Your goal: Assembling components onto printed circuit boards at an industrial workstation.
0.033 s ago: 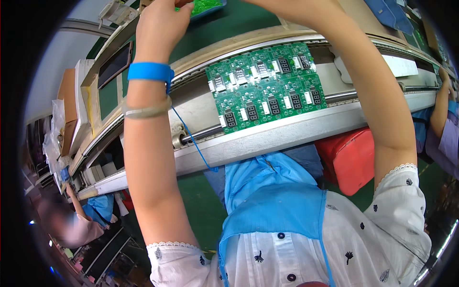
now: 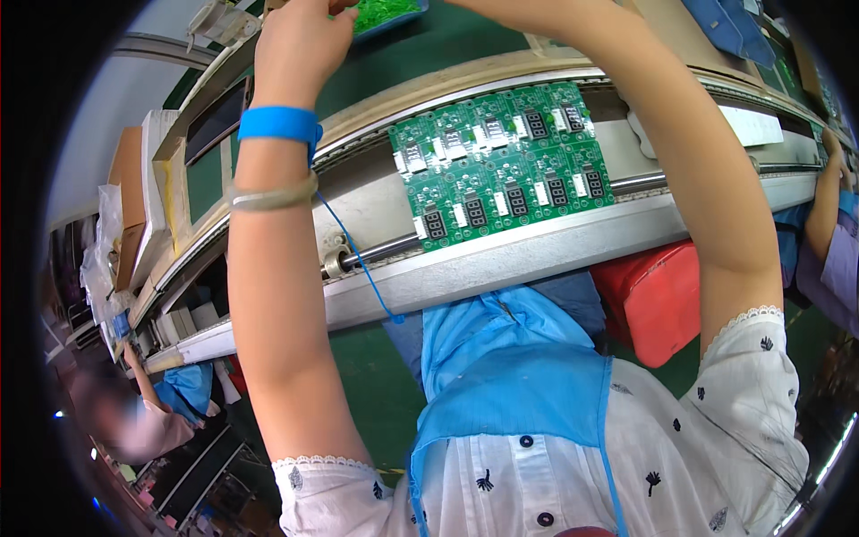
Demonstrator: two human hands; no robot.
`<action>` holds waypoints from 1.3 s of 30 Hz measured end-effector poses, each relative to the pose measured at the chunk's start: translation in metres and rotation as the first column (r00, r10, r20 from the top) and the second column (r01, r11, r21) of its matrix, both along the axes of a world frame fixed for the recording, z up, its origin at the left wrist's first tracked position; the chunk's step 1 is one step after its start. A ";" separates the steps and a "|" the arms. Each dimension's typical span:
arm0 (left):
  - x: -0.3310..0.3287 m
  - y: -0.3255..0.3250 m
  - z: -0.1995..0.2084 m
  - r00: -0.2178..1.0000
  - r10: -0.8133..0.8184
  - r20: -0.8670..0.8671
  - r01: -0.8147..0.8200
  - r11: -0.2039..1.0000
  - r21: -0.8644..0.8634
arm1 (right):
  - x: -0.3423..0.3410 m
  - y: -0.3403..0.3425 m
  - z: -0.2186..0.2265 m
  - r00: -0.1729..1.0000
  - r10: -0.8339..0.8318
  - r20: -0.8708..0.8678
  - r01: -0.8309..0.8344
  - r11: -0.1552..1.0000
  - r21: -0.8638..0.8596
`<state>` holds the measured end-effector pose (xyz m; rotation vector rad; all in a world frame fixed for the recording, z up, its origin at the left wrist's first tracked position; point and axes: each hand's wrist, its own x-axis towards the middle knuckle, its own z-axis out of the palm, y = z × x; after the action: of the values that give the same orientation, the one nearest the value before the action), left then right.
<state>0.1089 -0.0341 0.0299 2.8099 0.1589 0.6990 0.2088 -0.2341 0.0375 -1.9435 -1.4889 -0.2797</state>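
My left hand [image 2: 302, 45] reaches to the far edge of the view, beside a blue tray [image 2: 394, 24] of small green parts [image 2: 380, 11]. Its thumb side shows, but the fingertips are cut off, so a grip cannot be made out. A blue wrist strap [image 2: 279, 123] with a trailing cord circles that wrist. My right hand [image 2: 528, 11] is also at the top edge, its fingers out of sight. Between my forearms lies a green circuit board panel [image 2: 501, 170] on the conveyor rails, bearing rows of black digit displays and white connectors. Neither hand visibly touches the panel.
A silver rail [image 2: 501, 255] runs across in front of me, with a metal rod [image 2: 380, 251] behind it. A dark flat device [image 2: 217, 116] lies at the left. A red stool [image 2: 649, 304] stands below the rail. Other people work at both sides.
The circuit board panel has shifted very slightly to the right along the rails. My left forearm has moved a little left; both hands stay at the top edge.
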 end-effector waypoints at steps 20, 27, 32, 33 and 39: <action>0.036 0.002 -0.009 0.999 0.023 0.036 -0.028 0.987 0.160 | 0.010 0.069 -0.007 0.884 -0.402 0.240 0.460 0.839 -0.290; 0.028 -0.003 -0.001 0.978 0.021 0.207 0.033 0.967 -0.254 | 0.016 0.057 0.009 0.942 -0.313 -0.125 0.255 0.904 -0.343; 0.010 -0.002 0.005 0.990 -0.040 0.132 0.114 0.777 -0.619 | 0.009 0.070 -0.006 0.901 -0.433 0.028 0.427 0.873 -0.234; 0.004 -0.005 0.006 0.991 -0.060 0.123 0.132 0.666 -0.734 | 0.009 0.071 -0.007 0.900 -0.434 0.029 0.429 0.874 -0.229; -0.032 -0.015 0.010 0.990 -0.112 0.088 0.130 0.470 -0.873 | 0.011 0.070 -0.010 0.923 -0.384 0.006 0.374 0.894 -0.247</action>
<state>0.0766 -0.0494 0.0394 1.7649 0.2301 0.4100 0.2194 -0.1644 0.0273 -2.4231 -1.1476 -0.2299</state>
